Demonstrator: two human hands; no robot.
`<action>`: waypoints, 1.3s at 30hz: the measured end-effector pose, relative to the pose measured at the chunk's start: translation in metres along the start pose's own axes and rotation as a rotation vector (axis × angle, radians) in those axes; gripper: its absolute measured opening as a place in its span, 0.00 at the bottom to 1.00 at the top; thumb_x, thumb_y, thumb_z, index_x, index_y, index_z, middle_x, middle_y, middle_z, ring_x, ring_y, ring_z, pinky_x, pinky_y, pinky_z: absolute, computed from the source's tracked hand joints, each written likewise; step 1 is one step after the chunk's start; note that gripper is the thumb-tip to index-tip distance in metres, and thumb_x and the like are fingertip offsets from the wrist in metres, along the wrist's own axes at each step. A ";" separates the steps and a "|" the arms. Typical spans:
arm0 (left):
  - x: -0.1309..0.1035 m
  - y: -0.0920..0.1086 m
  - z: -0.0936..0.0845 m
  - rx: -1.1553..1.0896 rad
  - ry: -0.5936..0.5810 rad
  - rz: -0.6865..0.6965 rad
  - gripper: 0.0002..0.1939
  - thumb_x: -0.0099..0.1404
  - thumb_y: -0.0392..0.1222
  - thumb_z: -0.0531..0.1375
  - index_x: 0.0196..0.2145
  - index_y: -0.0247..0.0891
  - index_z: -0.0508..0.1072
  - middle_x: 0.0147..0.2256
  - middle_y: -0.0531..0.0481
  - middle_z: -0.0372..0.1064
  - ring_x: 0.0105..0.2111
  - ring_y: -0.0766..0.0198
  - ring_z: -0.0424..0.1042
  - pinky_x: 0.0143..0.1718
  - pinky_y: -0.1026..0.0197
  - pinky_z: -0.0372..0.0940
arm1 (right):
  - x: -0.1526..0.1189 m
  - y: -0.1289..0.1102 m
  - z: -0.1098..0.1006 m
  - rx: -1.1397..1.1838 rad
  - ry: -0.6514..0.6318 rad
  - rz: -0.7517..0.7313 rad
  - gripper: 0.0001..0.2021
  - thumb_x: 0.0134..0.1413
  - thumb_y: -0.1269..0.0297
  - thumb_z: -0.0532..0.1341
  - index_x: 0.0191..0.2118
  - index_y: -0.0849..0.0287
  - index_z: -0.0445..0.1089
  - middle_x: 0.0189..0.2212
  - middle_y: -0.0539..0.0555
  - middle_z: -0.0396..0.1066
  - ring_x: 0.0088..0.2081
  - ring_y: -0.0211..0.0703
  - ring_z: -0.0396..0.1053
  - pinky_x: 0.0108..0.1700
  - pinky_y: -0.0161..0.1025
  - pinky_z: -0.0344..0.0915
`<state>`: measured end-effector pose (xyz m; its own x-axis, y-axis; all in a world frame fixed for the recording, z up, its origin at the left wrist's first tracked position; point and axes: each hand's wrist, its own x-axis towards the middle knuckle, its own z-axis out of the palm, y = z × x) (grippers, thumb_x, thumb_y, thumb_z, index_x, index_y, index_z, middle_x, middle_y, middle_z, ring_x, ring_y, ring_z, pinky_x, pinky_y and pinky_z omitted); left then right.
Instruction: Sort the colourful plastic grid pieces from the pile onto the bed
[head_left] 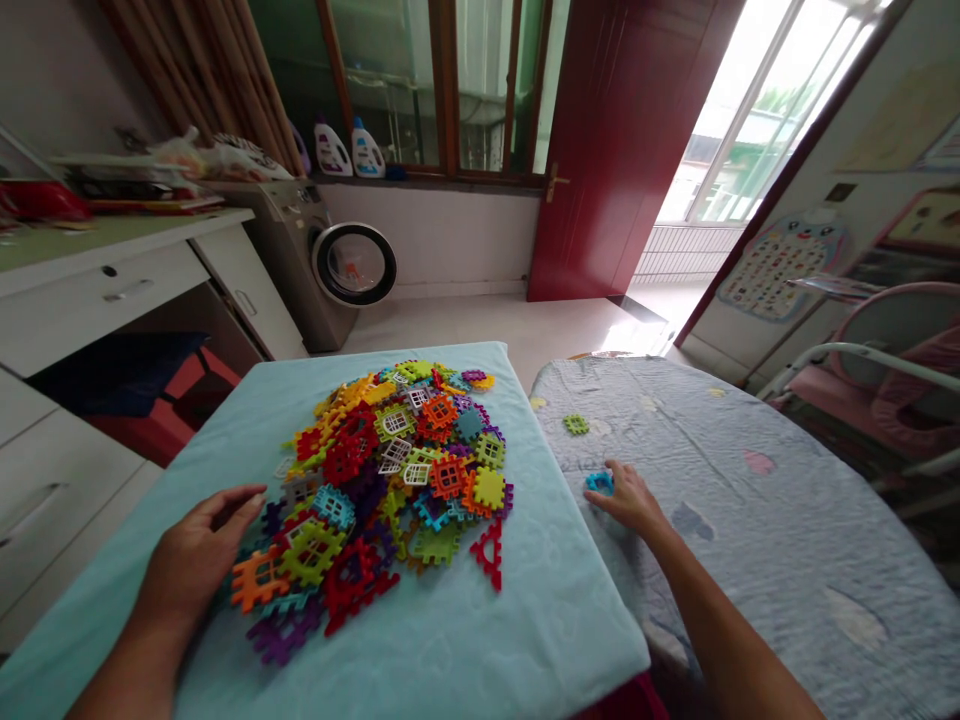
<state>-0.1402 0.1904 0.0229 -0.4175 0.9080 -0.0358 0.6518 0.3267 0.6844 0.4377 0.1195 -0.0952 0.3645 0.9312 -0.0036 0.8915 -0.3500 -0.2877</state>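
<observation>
A heaped pile of colourful plastic interlocking building pieces (390, 470) covers the middle of the light-blue cloth on the near table. At the pile's left edge rests my left hand (187, 560), thumb and fingers apart with nothing seen between them; an orange window-shaped piece (259, 580) lies close by. Over on the round table, my right hand (634, 500) has its fingers on a small blue notched piece (600, 483), low at the cloth. A green square piece (576, 424) lies just beyond it. Near the pile's right front is a red triangular piece (489, 553).
The round table with a grey-blue patterned cover (750, 540) adjoins the blue-covered table (540, 620) on the right. Behind stand a washing machine with its round door (354, 264) open, a white desk (112, 290) and a red door (622, 150). A pink chair (885, 370) is at right.
</observation>
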 end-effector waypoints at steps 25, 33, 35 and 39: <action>0.005 -0.013 0.005 -0.105 0.023 0.136 0.24 0.51 0.59 0.58 0.38 0.40 0.77 0.37 0.46 0.79 0.39 0.52 0.76 0.46 0.54 0.69 | 0.007 -0.011 -0.009 -0.137 -0.049 0.071 0.31 0.52 0.52 0.62 0.59 0.63 0.65 0.50 0.66 0.68 0.54 0.59 0.66 0.52 0.47 0.61; 0.006 -0.017 0.008 -0.148 -0.003 0.199 0.24 0.50 0.60 0.60 0.36 0.40 0.78 0.32 0.47 0.79 0.34 0.54 0.76 0.37 0.58 0.69 | 0.001 -0.102 -0.072 0.183 0.040 -0.304 0.29 0.54 0.51 0.62 0.60 0.56 0.64 0.56 0.63 0.66 0.57 0.58 0.65 0.58 0.53 0.62; 0.005 -0.016 0.008 -0.154 -0.035 0.205 0.25 0.50 0.61 0.60 0.37 0.39 0.78 0.32 0.47 0.79 0.33 0.55 0.76 0.37 0.58 0.69 | -0.011 -0.138 -0.087 0.312 -0.056 -0.477 0.26 0.56 0.53 0.61 0.59 0.53 0.65 0.52 0.60 0.70 0.51 0.53 0.70 0.54 0.50 0.66; 0.003 -0.014 0.009 -0.215 -0.110 0.215 0.25 0.50 0.61 0.61 0.37 0.38 0.78 0.34 0.47 0.79 0.35 0.54 0.76 0.40 0.56 0.69 | -0.038 -0.198 -0.097 0.373 -0.179 -0.762 0.23 0.56 0.58 0.63 0.58 0.51 0.67 0.52 0.57 0.71 0.52 0.51 0.69 0.56 0.51 0.67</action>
<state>-0.1453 0.1909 0.0069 -0.2056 0.9770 0.0560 0.5639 0.0715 0.8228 0.2735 0.1436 0.0549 -0.3723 0.9113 0.1760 0.7178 0.4029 -0.5679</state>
